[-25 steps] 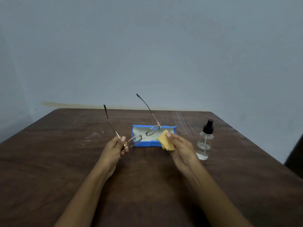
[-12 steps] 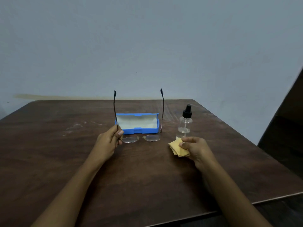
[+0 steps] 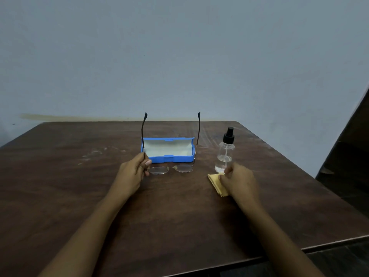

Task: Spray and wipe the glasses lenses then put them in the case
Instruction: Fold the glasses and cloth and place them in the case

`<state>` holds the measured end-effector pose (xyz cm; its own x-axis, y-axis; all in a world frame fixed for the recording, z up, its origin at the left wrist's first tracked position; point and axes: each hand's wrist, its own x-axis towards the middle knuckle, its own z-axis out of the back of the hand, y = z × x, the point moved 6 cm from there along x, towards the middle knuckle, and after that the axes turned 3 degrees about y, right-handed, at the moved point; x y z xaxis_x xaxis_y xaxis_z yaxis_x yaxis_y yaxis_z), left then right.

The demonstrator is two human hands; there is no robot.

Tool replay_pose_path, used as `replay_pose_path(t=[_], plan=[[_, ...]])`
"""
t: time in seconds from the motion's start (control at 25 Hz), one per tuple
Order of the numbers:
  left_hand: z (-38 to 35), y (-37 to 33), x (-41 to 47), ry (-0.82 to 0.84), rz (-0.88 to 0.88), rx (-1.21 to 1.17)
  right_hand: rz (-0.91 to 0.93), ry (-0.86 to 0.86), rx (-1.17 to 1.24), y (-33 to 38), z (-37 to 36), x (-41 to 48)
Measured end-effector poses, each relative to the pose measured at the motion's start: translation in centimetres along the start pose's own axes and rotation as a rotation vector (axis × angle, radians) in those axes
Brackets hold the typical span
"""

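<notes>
Glasses point(image 3: 169, 169) at case point(image 3: 167, 157) front edge, left hand point(image 3: 132, 172) fingers pinching temple; right hand point(image 3: 239, 182) fingers clamp cloth point(image 3: 216, 184).

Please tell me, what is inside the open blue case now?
Only pale lining shows inside the blue case; no object shows there. Its front wall hides a strip of the floor. The glasses stand before it, held by the left hand.

Centre frame, the case point(image 3: 169, 158) is bright blue with a pale cream lining. The glasses point(image 3: 182, 168) have clear lenses, thin gold-toned rims and dark temples. Yellow cloth point(image 3: 216, 182); clear spray bottle point(image 3: 225, 154) with a black cap. Dark brown wood-grain tabletop point(image 3: 79, 186) with whitish scuffs; pale blue-grey wall point(image 3: 179, 56).
</notes>
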<state>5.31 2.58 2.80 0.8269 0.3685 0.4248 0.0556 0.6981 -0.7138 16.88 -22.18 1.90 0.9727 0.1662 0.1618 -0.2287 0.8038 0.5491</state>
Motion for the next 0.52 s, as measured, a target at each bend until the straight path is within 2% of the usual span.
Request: replay_pose_path(t=[0.04, 0.12, 0.2, 0.36, 0.52], plan=[[0.0, 0.0, 0.0, 0.0, 0.0, 0.003, 0.076, -0.068, -0.041, 0.7, 0.5, -0.3], [0.1, -0.1, 0.0, -0.017, -0.012, -0.007, 0.236, -0.162, 0.09, 2.4, 1.0, -0.6], [0.3, -0.2, -0.1, -0.035, -0.026, -0.005, 0.29, -0.1, 0.36, 3.7, 0.3, -0.2], [0.6, -0.3, -0.1, -0.053, -0.033, -0.009, 0.236, 0.135, 0.815, 5.5, -1.9, 1.1], [0.8, -0.2, -0.1, -0.09, 0.003, -0.037, 0.283, 0.129, 0.911, 6.4, -2.5, 2.2]])
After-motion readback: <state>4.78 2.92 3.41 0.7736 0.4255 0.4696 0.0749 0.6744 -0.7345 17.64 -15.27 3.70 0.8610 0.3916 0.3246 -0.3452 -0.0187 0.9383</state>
